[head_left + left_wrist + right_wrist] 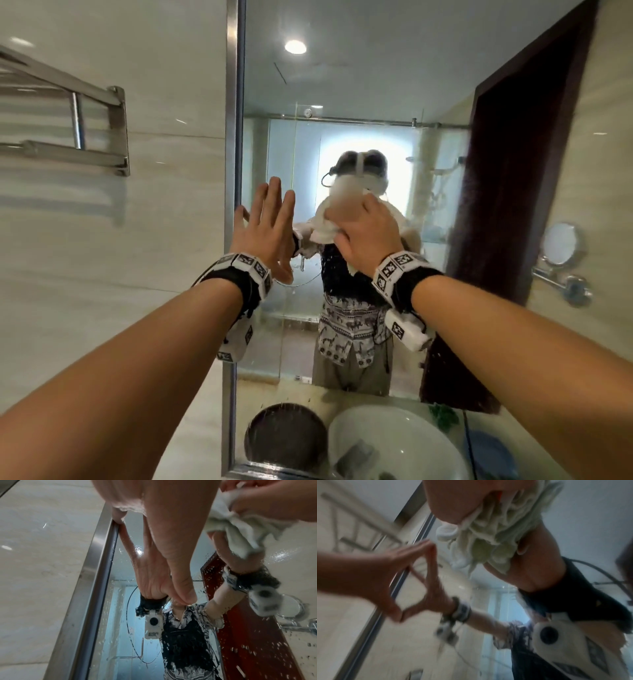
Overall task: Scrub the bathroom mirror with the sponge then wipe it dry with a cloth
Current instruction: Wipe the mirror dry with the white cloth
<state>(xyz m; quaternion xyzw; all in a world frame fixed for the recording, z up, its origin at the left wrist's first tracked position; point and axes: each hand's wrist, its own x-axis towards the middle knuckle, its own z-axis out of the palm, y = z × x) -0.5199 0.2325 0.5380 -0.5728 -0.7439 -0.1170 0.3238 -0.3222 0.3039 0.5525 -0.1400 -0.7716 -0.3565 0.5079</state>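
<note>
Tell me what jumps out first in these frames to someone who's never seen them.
The two bare arms reaching into the mirror: the right hand presses a bunched white cloth against the glass at centre, while the left hand lies flat with straight fingers near the mirror's steel left frame. In the left wrist view, water droplets speckle the lower glass.
</note>
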